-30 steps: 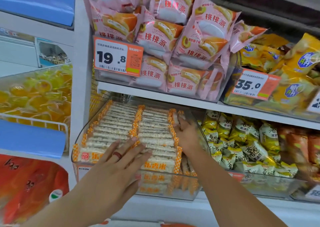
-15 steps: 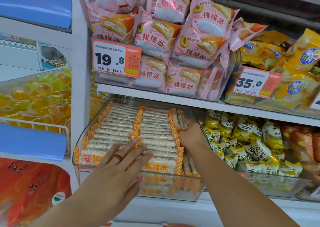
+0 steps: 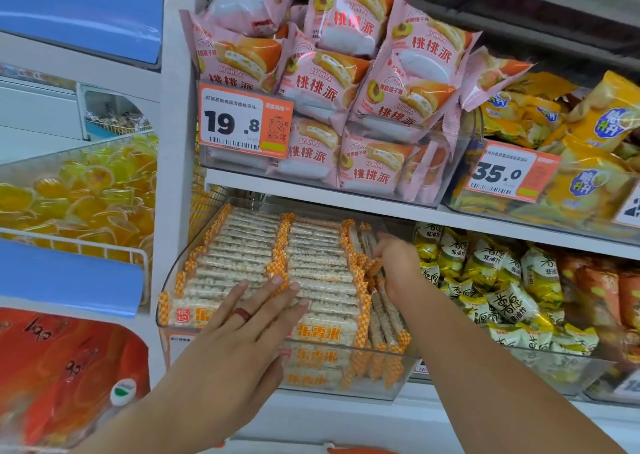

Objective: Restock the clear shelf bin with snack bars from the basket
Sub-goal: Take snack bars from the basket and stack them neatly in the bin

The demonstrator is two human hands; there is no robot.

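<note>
The clear shelf bin on the lower shelf holds two flat rows of white puffed-rice snack bars with orange checkered ends. More bars stand on edge along the bin's right wall. My left hand, with a dark red ring, lies flat with straight fingers on the front bars of both rows. My right hand reaches in at the right side, fingers curled around the upright bars near the back. The basket is out of sight.
Above, a bin of pink cake packets carries a 19.8 price tag. Yellow packets fill the neighbouring bin on the right. Yellow jelly cups sit in a bin at the left, behind the white shelf post.
My right hand has slid slightly toward the back right of the bin among the upright bars. My left hand stays pressed on the front bars.
</note>
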